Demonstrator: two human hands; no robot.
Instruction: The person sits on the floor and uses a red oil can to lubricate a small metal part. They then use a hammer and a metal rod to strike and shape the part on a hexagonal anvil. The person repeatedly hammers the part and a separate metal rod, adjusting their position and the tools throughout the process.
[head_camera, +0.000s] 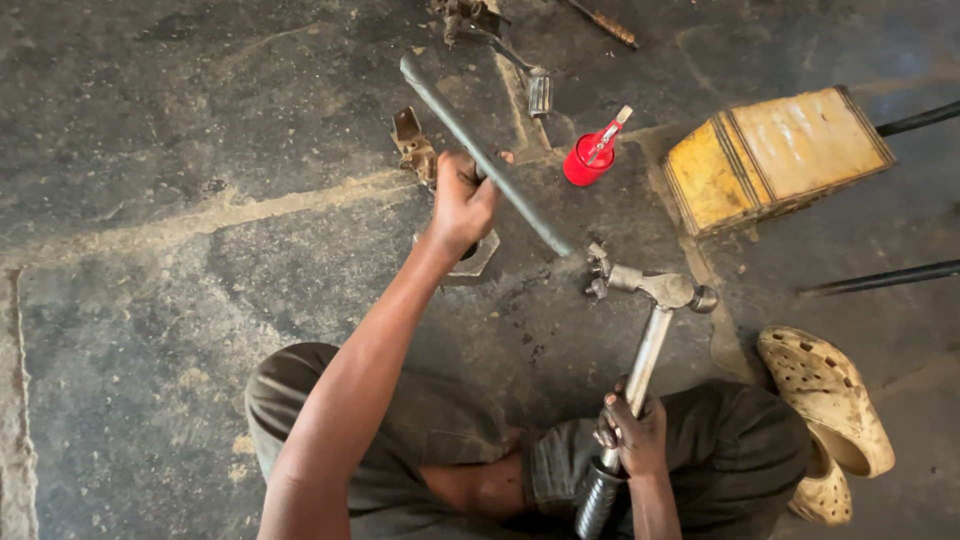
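Left hand: the left hand (462, 200) is wrapped tight round a long dark metal rod (482, 155), fist closed near the rod's middle.
Rod: it slants from 11 o'clock down to 5 o'clock, its lower tip just beside the hammer head.
Right hand: the right hand (632, 432) is clamped round the handle of a hammer (655, 320), fingers fully curled, low at 6 o'clock.
Hammer: the head points up towards 12 o'clock, touching a small metal fitting (598, 270) on the floor.
Under the left hand: a flat metal bracket (478, 257), partly hidden by the wrist.
At 1 o'clock: a red oil can (590, 158), well apart from the hammer.
At 2 o'clock: a yellow box (775, 152).
At 4 o'clock: tan clogs (828, 410) beside the right knee.
Floor: stained grey concrete (150, 200).
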